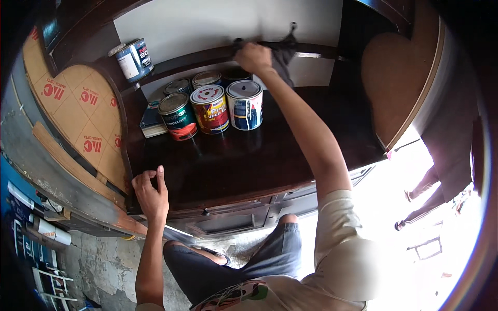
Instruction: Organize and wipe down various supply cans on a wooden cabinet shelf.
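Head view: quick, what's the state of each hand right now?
Left hand: loosely open, fingers partly curled, nothing visible in its grip.
Right hand: closed, holding a dark grey, limp fabric cloth.

The right hand (254, 57) is clenched, its arm (306, 124) extended below it; the left hand (152, 197), well apart, has loosely curled fingers (141, 181).
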`<state>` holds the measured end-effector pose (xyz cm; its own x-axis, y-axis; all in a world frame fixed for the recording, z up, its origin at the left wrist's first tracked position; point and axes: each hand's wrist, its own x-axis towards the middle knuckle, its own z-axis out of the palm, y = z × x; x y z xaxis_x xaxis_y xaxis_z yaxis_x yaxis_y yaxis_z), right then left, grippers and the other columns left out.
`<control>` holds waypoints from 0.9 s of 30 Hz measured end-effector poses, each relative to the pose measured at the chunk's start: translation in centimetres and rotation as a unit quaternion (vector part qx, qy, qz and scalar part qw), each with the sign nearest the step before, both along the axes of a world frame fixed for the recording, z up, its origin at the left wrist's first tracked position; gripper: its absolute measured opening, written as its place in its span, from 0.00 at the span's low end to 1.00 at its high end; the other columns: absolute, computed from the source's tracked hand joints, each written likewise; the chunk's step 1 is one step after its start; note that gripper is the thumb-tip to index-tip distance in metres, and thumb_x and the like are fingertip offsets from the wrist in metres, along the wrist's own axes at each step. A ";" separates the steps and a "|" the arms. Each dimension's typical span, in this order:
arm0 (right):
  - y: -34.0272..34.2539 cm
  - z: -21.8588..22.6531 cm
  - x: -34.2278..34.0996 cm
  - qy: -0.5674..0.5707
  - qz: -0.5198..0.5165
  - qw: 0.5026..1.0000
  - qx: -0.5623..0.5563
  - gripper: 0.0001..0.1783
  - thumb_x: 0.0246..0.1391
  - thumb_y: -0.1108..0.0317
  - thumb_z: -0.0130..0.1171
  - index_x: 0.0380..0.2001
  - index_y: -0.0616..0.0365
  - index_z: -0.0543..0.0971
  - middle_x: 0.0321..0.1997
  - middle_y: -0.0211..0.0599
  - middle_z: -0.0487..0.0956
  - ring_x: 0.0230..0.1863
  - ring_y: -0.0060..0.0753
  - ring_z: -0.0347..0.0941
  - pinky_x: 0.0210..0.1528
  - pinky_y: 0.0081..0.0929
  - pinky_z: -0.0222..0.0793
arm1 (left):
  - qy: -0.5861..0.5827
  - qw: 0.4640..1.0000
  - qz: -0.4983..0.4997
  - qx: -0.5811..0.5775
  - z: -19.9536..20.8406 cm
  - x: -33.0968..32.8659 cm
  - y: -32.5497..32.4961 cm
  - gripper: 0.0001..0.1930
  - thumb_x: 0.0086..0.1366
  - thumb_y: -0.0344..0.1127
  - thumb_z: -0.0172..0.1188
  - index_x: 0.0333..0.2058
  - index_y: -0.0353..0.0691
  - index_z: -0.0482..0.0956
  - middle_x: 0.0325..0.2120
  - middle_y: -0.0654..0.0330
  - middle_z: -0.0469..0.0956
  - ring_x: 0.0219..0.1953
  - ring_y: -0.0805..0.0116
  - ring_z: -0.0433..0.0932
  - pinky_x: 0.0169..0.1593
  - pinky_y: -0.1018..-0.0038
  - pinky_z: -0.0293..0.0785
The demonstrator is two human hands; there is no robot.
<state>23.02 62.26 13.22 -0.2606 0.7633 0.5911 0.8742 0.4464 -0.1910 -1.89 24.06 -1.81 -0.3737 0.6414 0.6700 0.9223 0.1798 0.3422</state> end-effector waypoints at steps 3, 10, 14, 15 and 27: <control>-3.5 -0.5 -6.5 -0.020 0.236 0.967 0.095 0.24 0.57 0.53 0.52 0.53 0.50 0.82 0.51 0.42 0.85 0.50 0.50 0.81 0.53 0.42 0.71 | -0.002 1.000 0.004 0.000 -0.4 -0.4 -0.2 0.21 0.77 0.50 0.56 0.36 0.34 0.79 0.35 0.54 0.80 0.42 0.56 0.73 0.51 0.61 0.72; -0.3 -0.1 -1.0 -0.092 0.116 0.988 0.038 0.29 0.65 0.42 0.49 0.62 0.42 0.79 0.57 0.39 0.84 0.53 0.53 0.81 0.55 0.48 0.77 | -0.030 1.000 -0.001 0.008 -0.2 -1.4 -0.8 0.20 0.78 0.48 0.55 0.37 0.35 0.78 0.36 0.53 0.79 0.43 0.55 0.73 0.53 0.61 0.70; 5.8 -0.6 11.0 0.037 -0.027 0.998 -0.043 0.35 0.65 0.33 0.43 0.62 0.41 0.79 0.59 0.37 0.82 0.55 0.53 0.80 0.58 0.45 0.74 | -0.029 0.999 -0.009 0.015 -0.4 -1.0 -0.4 0.18 0.77 0.46 0.55 0.37 0.35 0.78 0.37 0.53 0.79 0.44 0.55 0.73 0.53 0.61 0.70; 7.3 -0.9 14.9 0.019 -0.068 0.997 -0.025 0.36 0.66 0.33 0.41 0.64 0.42 0.77 0.62 0.38 0.80 0.58 0.53 0.78 0.60 0.45 0.72 | -0.018 0.999 -0.015 0.024 -0.5 -0.9 -0.3 0.18 0.77 0.46 0.56 0.37 0.34 0.78 0.37 0.52 0.79 0.44 0.54 0.73 0.53 0.60 0.71; 11.2 2.5 14.4 0.029 -0.232 0.947 -0.219 0.54 0.60 0.23 0.33 0.75 0.52 0.62 0.80 0.46 0.60 0.77 0.61 0.55 0.74 0.66 0.44 | 0.036 0.997 -0.031 0.052 -0.4 -1.0 -0.4 0.15 0.71 0.44 0.63 0.39 0.35 0.77 0.38 0.53 0.77 0.46 0.52 0.73 0.55 0.58 0.71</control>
